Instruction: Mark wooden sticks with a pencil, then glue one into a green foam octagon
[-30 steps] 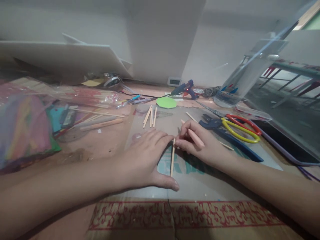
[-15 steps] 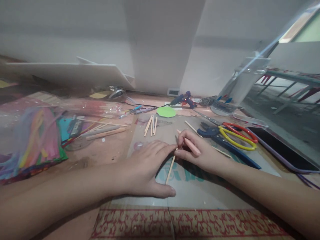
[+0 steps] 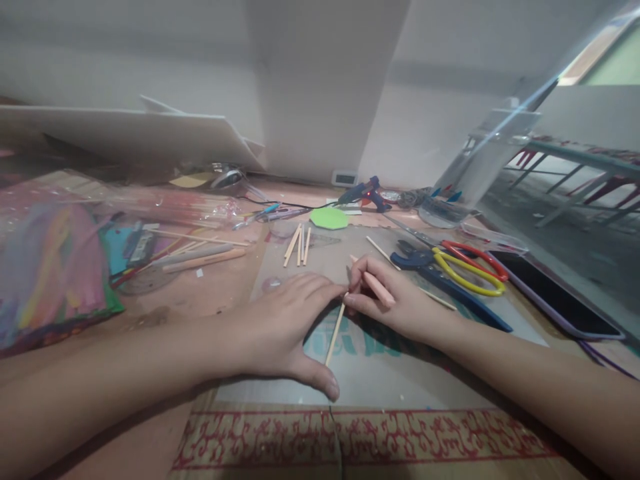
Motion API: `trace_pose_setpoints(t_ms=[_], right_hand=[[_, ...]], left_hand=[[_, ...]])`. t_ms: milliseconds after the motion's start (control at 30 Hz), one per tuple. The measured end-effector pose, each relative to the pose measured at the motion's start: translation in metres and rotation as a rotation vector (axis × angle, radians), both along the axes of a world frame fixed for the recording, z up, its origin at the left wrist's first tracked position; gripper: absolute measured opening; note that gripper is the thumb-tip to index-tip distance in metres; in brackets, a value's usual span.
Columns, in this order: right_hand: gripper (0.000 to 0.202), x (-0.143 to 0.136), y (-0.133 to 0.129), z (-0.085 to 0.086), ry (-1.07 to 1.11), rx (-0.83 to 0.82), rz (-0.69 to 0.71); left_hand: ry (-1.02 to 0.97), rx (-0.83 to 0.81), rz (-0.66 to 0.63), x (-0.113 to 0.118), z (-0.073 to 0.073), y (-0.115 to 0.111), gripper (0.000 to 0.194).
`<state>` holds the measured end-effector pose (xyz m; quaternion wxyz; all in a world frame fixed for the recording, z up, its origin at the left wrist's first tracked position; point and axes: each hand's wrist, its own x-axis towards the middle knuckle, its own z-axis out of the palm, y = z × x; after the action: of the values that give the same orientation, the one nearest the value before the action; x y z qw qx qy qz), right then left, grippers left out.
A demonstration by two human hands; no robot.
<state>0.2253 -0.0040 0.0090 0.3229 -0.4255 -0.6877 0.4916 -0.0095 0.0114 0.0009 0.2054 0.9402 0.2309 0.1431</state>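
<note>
A thin wooden stick (image 3: pixel 336 330) lies slanted on the grey-white board (image 3: pixel 280 390) in front of me. My left hand (image 3: pixel 295 320) holds it steady, its fingertips at the far end and the outstretched thumb over the near end. My right hand (image 3: pixel 383 293) is closed around a peach-coloured pen-like tool (image 3: pixel 379 291). Its thumb and fingertips meet at the stick's far end, touching or nearly touching my left fingertips. Fingers hide that end and the tool's working tip. Several short cut sticks (image 3: pixel 299 245) lie just beyond my left hand.
Right of my hands are dark blue pliers (image 3: pixel 457 293), scissors with red and yellow handles (image 3: pixel 470 270) and a phone (image 3: pixel 555 293). A green octagon (image 3: pixel 329 218) and a glue gun (image 3: pixel 363 193) lie behind. Leftward are bagged colourful strips (image 3: pixel 60 260) and pencils (image 3: pixel 205 259).
The view has shifted slightly, so most things sit a little further left. Both hands keep nearly the same pose around the stick.
</note>
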Motion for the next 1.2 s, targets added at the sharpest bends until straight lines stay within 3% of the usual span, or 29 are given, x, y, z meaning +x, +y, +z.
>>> trace_pose_setpoints(t_ms=[133,300,500,700,933,1200], right_hand=[[0.025,0.001,-0.001,-0.001,-0.011,0.043,-0.052],[0.046,0.005,0.000,0.002,0.036,0.118,-0.109],[0.023,0.007,-0.001,0.005,-0.051,0.156,-0.223],[0.009,0.003,-0.006,0.010,-0.077,0.133,-0.292],[0.020,0.000,-0.004,0.013,-0.263,0.244,-0.288],[0.024,-0.003,-0.002,0.013,-0.291,0.215,-0.236]], left_hand=[[0.071,0.027,0.100,0.004,-0.001,-0.009,0.099],[0.123,0.015,0.152,0.005,0.001,-0.015,0.109],[0.101,-0.035,0.108,0.001,0.003,-0.010,0.120],[0.073,-0.017,0.116,-0.003,0.005,-0.007,0.106],[0.132,-0.003,0.117,-0.003,0.004,-0.006,0.110],[0.157,0.039,0.117,-0.002,0.005,-0.007,0.107]])
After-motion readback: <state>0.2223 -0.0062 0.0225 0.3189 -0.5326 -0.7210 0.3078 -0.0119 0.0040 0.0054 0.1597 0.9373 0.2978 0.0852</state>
